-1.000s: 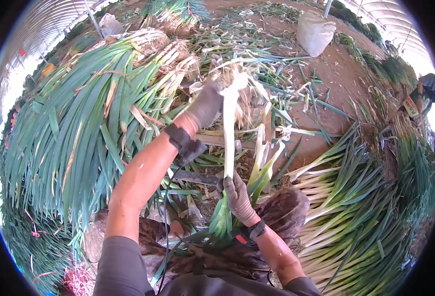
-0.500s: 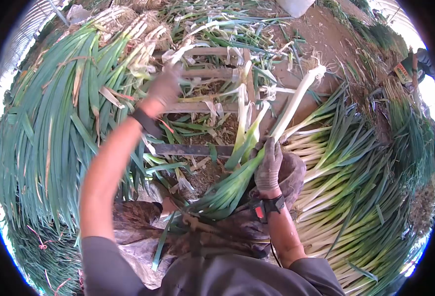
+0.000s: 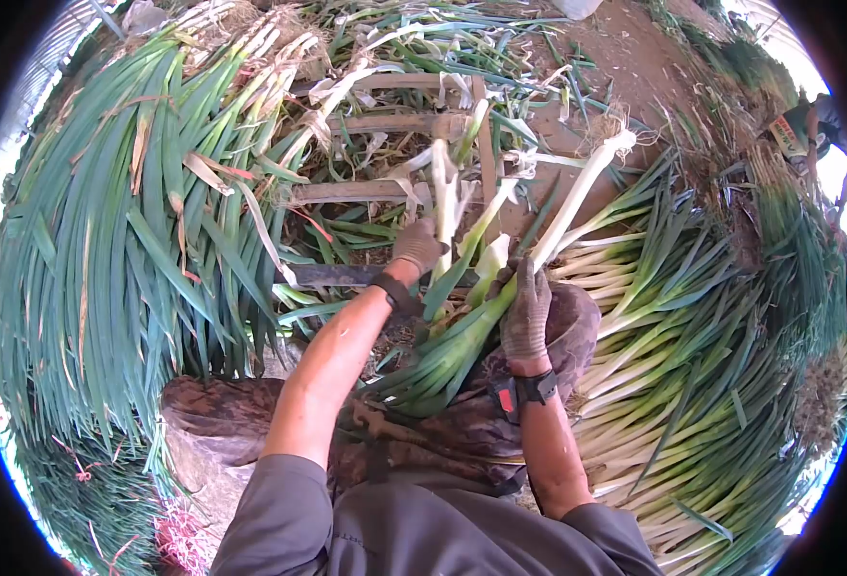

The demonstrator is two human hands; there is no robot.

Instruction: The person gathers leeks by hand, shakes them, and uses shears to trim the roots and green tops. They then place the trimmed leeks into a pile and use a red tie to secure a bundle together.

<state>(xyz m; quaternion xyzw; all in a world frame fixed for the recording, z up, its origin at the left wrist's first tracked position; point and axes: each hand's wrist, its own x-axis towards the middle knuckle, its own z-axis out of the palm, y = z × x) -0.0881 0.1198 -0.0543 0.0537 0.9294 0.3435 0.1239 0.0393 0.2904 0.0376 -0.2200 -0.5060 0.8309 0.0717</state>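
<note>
My right hand (image 3: 527,312), in a striped work glove, is closed around a large green onion (image 3: 577,206). Its white shaft and roots point up and away, while its green leaves (image 3: 442,370) trail across my lap. Loose outer layers (image 3: 493,264) hang peeled back beside the shaft. My gloved left hand (image 3: 418,247) is curled just left of those layers, near an upright pale strip (image 3: 444,192). Whatever its fingers hold, if anything, is hidden.
A wooden slatted frame (image 3: 351,191) stands ahead among scattered peelings. Untrimmed green onions (image 3: 107,230) are heaped on my left; cleaned ones (image 3: 634,355) lie in rows on my right. Pink ties (image 3: 183,538) lie at lower left. Another person's sleeve (image 3: 822,120) shows at far right.
My left hand has come down and right, from over the frame to beside the peeled layers. My right hand keeps its hold on the green onion, nearly still.
</note>
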